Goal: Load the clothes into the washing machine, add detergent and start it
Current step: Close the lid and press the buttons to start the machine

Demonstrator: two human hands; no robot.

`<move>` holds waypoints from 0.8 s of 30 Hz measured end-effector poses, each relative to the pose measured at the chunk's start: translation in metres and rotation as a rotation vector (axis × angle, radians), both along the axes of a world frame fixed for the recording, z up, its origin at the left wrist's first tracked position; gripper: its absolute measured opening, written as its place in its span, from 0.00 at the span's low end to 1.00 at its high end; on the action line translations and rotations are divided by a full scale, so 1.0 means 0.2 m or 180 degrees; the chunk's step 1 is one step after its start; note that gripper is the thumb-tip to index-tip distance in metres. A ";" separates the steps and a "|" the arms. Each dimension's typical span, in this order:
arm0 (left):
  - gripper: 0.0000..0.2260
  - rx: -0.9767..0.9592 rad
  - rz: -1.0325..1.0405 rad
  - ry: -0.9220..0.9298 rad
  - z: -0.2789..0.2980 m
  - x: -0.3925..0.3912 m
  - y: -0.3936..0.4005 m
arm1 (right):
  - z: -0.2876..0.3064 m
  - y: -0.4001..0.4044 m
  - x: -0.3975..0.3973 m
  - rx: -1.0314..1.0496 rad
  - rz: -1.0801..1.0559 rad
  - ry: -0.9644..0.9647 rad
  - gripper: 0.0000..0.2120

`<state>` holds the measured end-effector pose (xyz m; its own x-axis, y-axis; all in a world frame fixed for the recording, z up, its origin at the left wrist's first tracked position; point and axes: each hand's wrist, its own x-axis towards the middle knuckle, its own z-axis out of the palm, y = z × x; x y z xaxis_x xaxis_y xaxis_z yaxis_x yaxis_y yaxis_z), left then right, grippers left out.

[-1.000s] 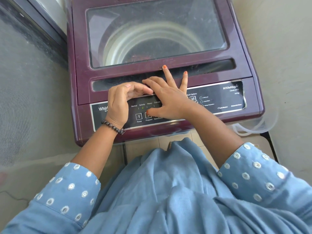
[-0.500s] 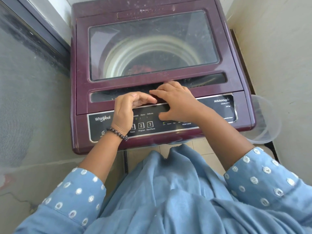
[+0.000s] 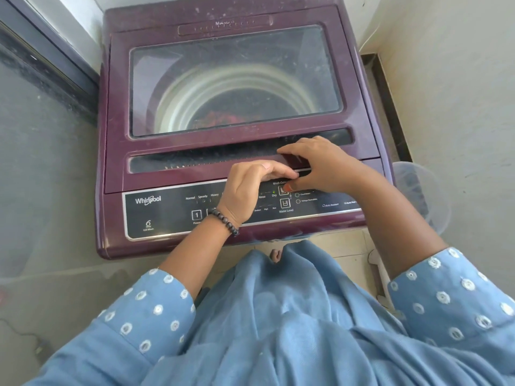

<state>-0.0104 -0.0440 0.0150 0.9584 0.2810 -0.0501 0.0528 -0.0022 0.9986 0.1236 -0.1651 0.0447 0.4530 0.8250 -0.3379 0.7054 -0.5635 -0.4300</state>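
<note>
Maroon washer [image 3: 117, 162] lid shut, both hands [image 3: 289, 176] at panel [image 3: 156, 210] edge.

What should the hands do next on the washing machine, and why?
Probably press a wash-option button with the right hand, whose thumb already lies by those buttons on the control panel. The lid is closed, red clothes show in the drum, and a small green light glows near Dry. The left hand covers the start button, so its state is hidden.
</note>
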 end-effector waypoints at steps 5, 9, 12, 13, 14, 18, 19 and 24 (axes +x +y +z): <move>0.22 0.0159 0.0082 0.0058 0.02 0.02 -0.01 | 0.01 -0.03 0.05 -0.0102 0.0069 0.0059 0.36; 0.22 -0.0004 0.0207 0.0072 0.00 0.03 -0.02 | 0.00 -0.02 0.03 -0.0106 0.0086 -0.0071 0.36; 0.22 -0.0057 0.0200 0.0071 0.00 0.03 -0.01 | 0.00 -0.02 0.00 -0.0094 0.0039 -0.0208 0.35; 0.22 -0.0066 0.0194 0.0065 0.00 0.03 -0.01 | 0.00 -0.02 -0.01 -0.0092 0.0021 -0.0210 0.35; 0.22 -0.0069 0.0192 0.0068 0.00 0.04 -0.01 | 0.00 -0.02 -0.01 -0.0092 0.0006 -0.0202 0.35; 0.22 -0.0064 0.0224 0.0084 0.00 0.04 -0.02 | -0.01 0.00 0.00 -0.0114 -0.0040 -0.0182 0.35; 0.22 -0.0064 0.0232 0.0077 0.00 0.04 -0.02 | -0.01 0.00 -0.01 -0.0126 -0.0051 -0.0178 0.35; 0.22 -0.0047 0.0260 0.0042 0.00 0.04 -0.02 | 0.00 0.02 -0.01 -0.0169 -0.0179 -0.0107 0.35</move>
<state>-0.0025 -0.0484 0.0147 0.9316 0.3573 -0.0672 0.0653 0.0173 0.9977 0.1220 -0.1617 0.0450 0.5100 0.7793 -0.3642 0.6855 -0.6240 -0.3752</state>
